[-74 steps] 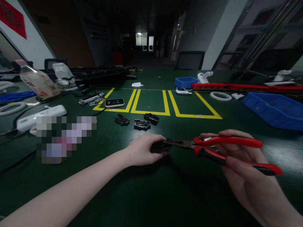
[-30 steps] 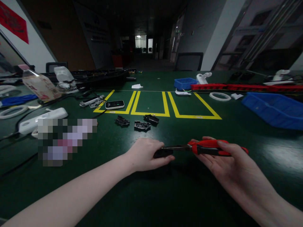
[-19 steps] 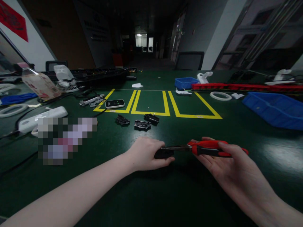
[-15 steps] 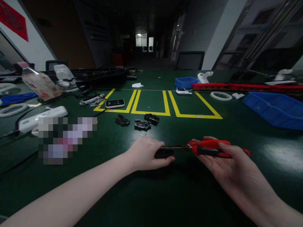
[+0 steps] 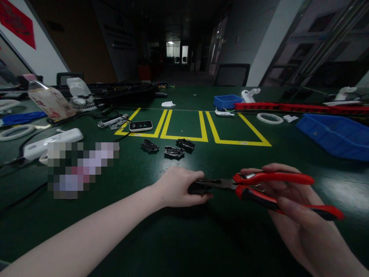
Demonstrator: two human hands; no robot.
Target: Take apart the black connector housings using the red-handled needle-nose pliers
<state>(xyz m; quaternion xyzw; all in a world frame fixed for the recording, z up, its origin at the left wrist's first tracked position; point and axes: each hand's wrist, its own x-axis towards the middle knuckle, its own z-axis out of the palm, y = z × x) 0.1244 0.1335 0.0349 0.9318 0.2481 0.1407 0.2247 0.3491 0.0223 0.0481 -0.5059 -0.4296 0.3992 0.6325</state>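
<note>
My left hand [image 5: 178, 188] is closed around a small black plastic part [image 5: 198, 187], much of it hidden by the fingers. Red-and-black long-nose pliers [image 5: 276, 178] lie in my right hand [image 5: 300, 211], fingers behind one handle and thumb on the other. Their handles are spread apart, and the jaws reach left to the black part at my left fingertips; whether the tips grip it I cannot tell. Just beyond my left hand, several similar black plastic pieces [image 5: 174, 152] rest on the green table [image 5: 161, 238].
Yellow tape outlines [image 5: 242, 143] mark the table ahead. A white device with green lights [image 5: 140, 126] stands at the left outline. Blue bins [image 5: 337, 134] and a tape roll [image 5: 269, 118] are to the right. A power strip [image 5: 53, 143] and a bottle [image 5: 49, 98] are at left.
The pliers' handles have spread apart, and my right hand has shifted right and opened wider around them. My left hand stays in nearly the same place with the black part.
</note>
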